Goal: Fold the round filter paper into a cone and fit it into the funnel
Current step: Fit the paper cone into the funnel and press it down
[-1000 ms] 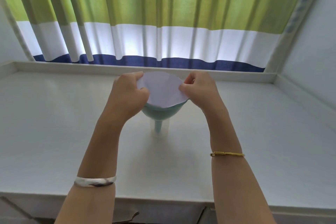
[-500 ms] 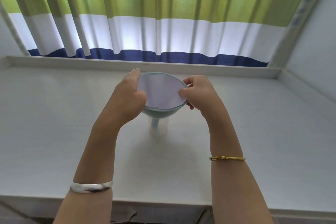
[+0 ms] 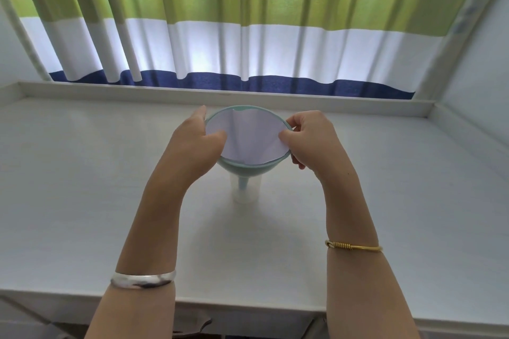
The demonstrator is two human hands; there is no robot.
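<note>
A pale teal funnel [image 3: 249,169] stands with its stem in a small clear cup [image 3: 245,192] on the white table. The white filter paper [image 3: 248,137], folded into a cone, sits inside the funnel and lines most of its bowl, with a sliver of teal showing at the far rim. My left hand [image 3: 195,146] grips the paper and rim on the left side, thumb inside the cone. My right hand [image 3: 308,137] pinches the paper's edge at the funnel's right rim.
The white table [image 3: 82,187] has a raised ledge along the back and right side. A green, white and blue striped curtain [image 3: 248,22] hangs behind it. The table's near edge runs just below my forearms.
The paper cone has come down from above the funnel into its bowl and opened out against the wall. Both hands dropped with it and now sit at the rim.
</note>
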